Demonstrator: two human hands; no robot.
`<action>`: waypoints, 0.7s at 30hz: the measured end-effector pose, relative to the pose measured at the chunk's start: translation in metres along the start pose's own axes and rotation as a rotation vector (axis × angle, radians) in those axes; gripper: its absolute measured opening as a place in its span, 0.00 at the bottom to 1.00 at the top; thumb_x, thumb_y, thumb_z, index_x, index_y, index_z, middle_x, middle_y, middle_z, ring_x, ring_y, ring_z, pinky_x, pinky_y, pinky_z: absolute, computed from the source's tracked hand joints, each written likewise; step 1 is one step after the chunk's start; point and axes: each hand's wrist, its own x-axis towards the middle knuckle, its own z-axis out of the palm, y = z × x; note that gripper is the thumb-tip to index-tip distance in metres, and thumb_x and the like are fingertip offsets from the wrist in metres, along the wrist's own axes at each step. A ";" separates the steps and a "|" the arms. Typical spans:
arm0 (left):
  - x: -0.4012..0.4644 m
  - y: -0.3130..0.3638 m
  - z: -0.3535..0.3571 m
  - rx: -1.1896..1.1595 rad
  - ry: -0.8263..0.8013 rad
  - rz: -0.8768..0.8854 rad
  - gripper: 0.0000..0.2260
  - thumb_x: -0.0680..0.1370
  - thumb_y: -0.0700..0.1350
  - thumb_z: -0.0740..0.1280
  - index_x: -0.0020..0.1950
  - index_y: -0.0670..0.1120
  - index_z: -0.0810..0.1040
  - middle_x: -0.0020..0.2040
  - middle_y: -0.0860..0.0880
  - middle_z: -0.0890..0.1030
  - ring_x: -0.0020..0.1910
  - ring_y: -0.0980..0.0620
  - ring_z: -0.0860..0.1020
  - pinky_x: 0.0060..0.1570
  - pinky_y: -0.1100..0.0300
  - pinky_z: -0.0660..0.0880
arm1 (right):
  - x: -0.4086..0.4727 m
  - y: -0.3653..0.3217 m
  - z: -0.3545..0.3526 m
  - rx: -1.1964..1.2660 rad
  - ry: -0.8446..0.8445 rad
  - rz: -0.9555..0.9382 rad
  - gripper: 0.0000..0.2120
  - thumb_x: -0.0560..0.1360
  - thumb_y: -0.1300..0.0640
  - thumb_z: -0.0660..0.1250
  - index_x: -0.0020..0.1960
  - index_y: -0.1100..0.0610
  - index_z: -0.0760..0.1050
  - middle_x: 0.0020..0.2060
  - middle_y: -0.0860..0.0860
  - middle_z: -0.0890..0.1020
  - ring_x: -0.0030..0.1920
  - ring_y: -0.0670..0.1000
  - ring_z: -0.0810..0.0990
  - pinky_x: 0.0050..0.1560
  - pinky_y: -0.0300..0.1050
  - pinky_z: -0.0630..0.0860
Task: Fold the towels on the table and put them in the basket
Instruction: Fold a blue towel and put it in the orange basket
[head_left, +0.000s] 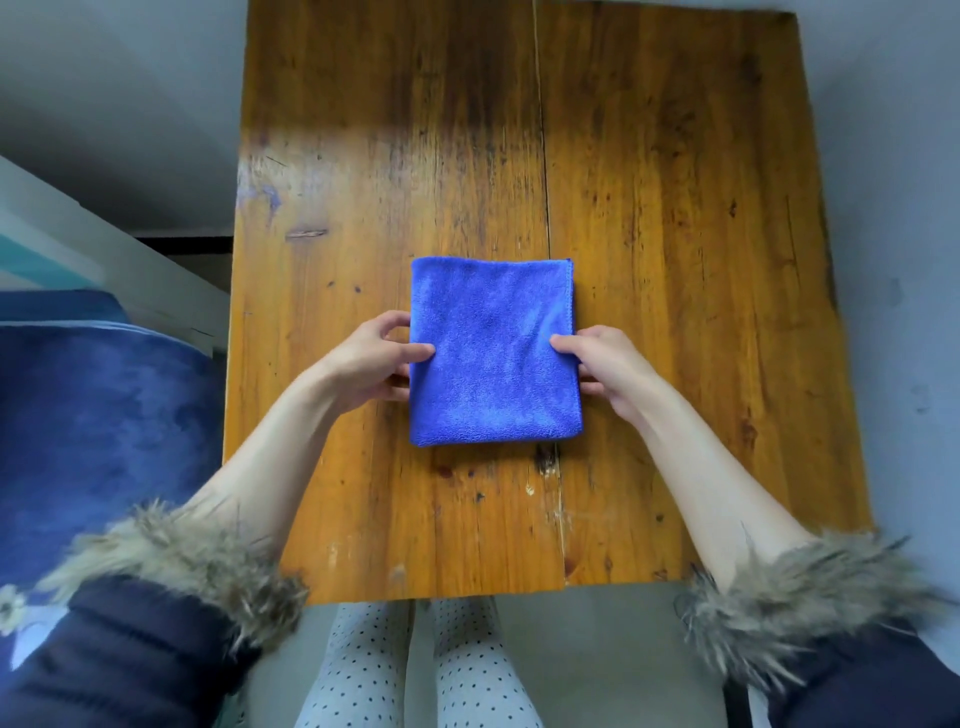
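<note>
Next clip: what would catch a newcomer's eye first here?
The folded blue towel at the middle of the wooden table. The left hand and right hand pinch its side edges, thumbs on top. Fur-trimmed cuffs fill the bottom corners.

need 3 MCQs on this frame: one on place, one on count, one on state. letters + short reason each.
1. Where does the towel lie?
A. middle of the table
B. on the floor
C. in a basket

2. How many towels show?
A. three
B. one
C. two

3. What state is the towel in?
A. crumpled
B. hanging off the edge
C. folded flat

Key: 1 A, it lies on the wood, clear of every edge. 2 B, only one blue towel shows. 3 C, it is a neat rectangle, the left hand and right hand pinching its sides.
</note>
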 end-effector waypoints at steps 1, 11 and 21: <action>-0.001 -0.002 0.002 -0.010 0.011 0.002 0.12 0.78 0.38 0.64 0.61 0.48 0.71 0.42 0.49 0.80 0.31 0.55 0.78 0.34 0.57 0.78 | -0.002 0.002 -0.003 0.029 -0.024 0.010 0.03 0.76 0.57 0.64 0.47 0.56 0.74 0.45 0.50 0.82 0.45 0.48 0.81 0.39 0.42 0.74; -0.064 -0.044 -0.007 -0.110 0.055 0.042 0.14 0.77 0.40 0.66 0.62 0.50 0.73 0.53 0.45 0.80 0.41 0.51 0.79 0.40 0.55 0.81 | -0.045 0.010 -0.005 0.127 -0.281 0.071 0.15 0.74 0.58 0.68 0.60 0.56 0.72 0.49 0.51 0.82 0.44 0.50 0.81 0.43 0.47 0.75; -0.185 -0.071 -0.079 -0.242 0.259 0.141 0.13 0.77 0.39 0.65 0.61 0.50 0.74 0.52 0.43 0.78 0.47 0.48 0.77 0.47 0.50 0.80 | -0.124 -0.033 0.084 0.012 -0.393 -0.079 0.13 0.73 0.61 0.67 0.57 0.54 0.73 0.44 0.49 0.81 0.40 0.47 0.79 0.44 0.46 0.75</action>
